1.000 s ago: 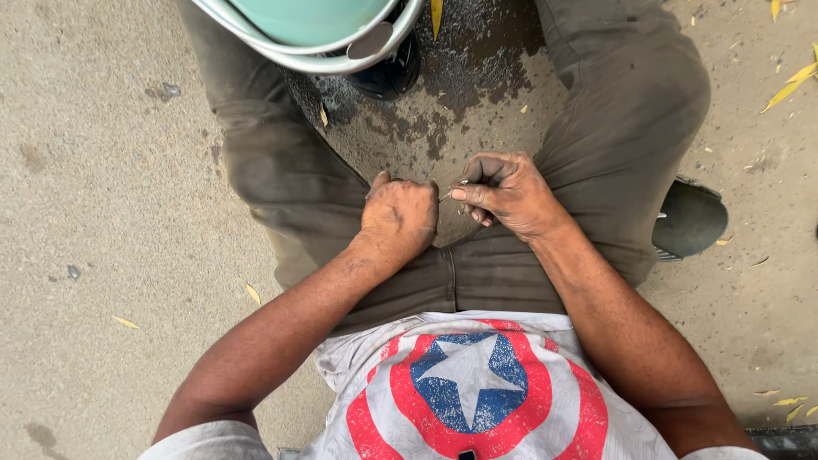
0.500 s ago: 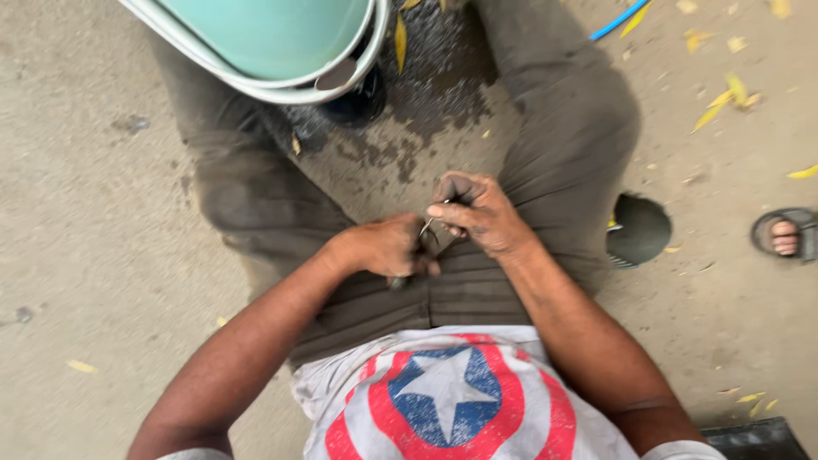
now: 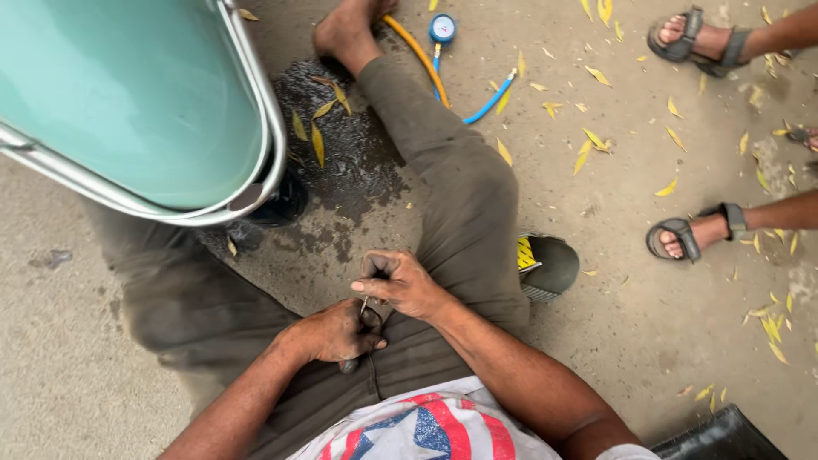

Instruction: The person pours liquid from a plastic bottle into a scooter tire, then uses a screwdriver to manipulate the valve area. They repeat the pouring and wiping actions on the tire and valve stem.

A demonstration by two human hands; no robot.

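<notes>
Small dark tool pinched between left hand, right hand

Ground: we see bare concrete, with a dark wet patch.
Litter: yellow leaves scattered.
Light: soft daylight.

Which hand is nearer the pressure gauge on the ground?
Right. The right hand sits closer to the pressure gauge, which lies far ahead by the hoses. The left hand is lower in the lap, further from it.
</notes>
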